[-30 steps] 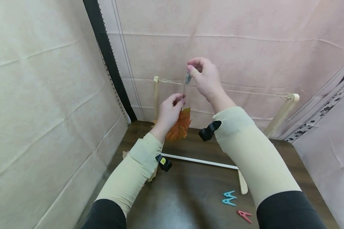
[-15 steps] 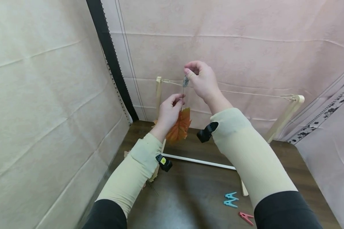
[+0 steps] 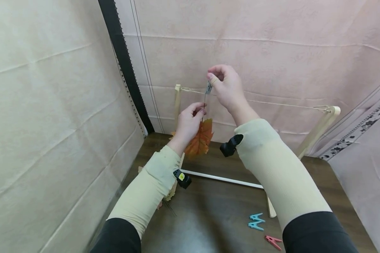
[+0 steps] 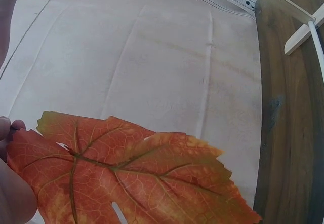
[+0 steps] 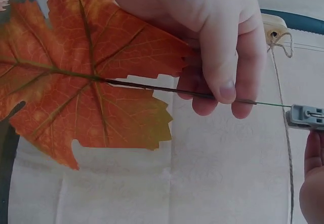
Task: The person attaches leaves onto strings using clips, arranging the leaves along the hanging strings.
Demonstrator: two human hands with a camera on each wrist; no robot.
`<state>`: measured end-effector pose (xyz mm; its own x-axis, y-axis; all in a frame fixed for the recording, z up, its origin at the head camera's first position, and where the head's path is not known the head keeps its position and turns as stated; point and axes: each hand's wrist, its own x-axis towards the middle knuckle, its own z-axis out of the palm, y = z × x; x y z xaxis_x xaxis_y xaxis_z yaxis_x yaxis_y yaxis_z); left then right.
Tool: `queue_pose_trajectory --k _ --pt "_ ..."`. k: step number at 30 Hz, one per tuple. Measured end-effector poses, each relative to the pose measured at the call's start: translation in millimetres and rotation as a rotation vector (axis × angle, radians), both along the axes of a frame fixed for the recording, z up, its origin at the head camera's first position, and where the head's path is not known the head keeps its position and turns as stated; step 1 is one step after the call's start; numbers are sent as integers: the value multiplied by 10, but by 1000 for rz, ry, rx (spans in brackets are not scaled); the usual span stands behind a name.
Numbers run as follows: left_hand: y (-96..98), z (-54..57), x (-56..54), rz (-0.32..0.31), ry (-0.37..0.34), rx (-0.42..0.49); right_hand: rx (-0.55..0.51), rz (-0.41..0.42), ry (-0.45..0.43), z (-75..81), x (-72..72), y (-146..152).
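Observation:
My left hand (image 3: 189, 121) pinches the dark stem (image 5: 177, 90) of an orange maple leaf (image 3: 202, 138) between thumb and fingers, and the blade hangs below. Above it, my right hand (image 3: 229, 86) pinches a grey-blue clothespin (image 3: 208, 87) by its upper end. In the right wrist view the stem's thin green wire end reaches the tip of the clothespin (image 5: 306, 116), which overlaps the twine (image 5: 283, 82) there. In the left wrist view the leaf (image 4: 126, 168) fills the lower part, with the left fingers at its edge.
The twine is tied between a left wooden post (image 3: 177, 102) and a right wooden post (image 3: 318, 131). A white rod (image 3: 223, 178) runs low across the frame. Blue clothespins (image 3: 256, 221) and a red clothespin (image 3: 273, 242) lie on the brown table. More leaves (image 3: 170, 195) lie beside my left forearm.
The head view has shifted slightly. My right hand dips a little with the clothespin and comes back up; both hands keep their hold.

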<state>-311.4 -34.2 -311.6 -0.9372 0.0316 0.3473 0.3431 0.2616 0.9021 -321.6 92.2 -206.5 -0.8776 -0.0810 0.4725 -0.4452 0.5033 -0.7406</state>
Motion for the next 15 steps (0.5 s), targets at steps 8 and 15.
queue_pose_trajectory --k 8,15 --pt "-32 23 -7 -1 22 -18 39 26 -56 -12 15 -22" --pt "-54 61 -11 9 25 -31 60 35 -73 -31 -6 -11"
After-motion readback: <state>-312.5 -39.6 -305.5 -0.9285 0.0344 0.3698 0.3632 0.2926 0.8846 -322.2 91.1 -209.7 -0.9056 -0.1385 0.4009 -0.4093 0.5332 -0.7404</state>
